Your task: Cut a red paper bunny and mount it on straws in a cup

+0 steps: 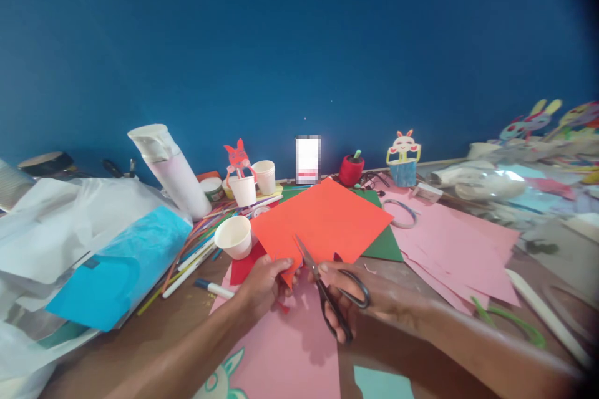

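Observation:
My left hand (271, 280) pinches the near corner of an orange sheet of paper (327, 218), thumb on top. In my right hand (349, 296) are black-handled scissors (309, 257), their blades lying over the orange sheet close to my left thumb. A cut edge shows in the paper by the blades. Beneath my hands lies pink paper (290, 355), and a small red scrap (283, 308) hangs under my left hand. A drawn teal-and-white animal face (218, 380) lies at the pink sheet's near end.
Left of the orange sheet stand a white paper cup (234, 237), several sticks and pens, and a white bottle (171, 168). Crumpled plastic with blue sheets (126, 274) covers the far left. Pink sheets (453, 237) and a tape ring (399, 214) lie right. Paper-animal cups (403, 171) stand by the wall.

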The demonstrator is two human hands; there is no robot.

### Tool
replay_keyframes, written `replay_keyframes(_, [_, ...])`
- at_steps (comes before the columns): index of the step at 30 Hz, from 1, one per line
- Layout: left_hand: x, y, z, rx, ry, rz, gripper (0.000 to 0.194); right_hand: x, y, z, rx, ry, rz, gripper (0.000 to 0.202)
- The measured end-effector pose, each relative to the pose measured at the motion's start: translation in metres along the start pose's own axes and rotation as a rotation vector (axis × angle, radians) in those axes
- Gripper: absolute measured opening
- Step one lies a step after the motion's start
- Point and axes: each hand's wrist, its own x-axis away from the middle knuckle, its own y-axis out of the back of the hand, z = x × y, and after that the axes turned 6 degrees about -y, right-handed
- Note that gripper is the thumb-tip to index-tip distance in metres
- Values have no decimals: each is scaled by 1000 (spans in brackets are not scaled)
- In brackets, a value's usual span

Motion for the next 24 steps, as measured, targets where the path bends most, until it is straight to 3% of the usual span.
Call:
replay_keyframes(6, [0,2,-3,45,56,19,7,-8,4,-7,-20,63,35,43])
replay_keyframes(24, [1,1,-7,96,89,22,4,-25,1,-21,-51,159,-29,48])
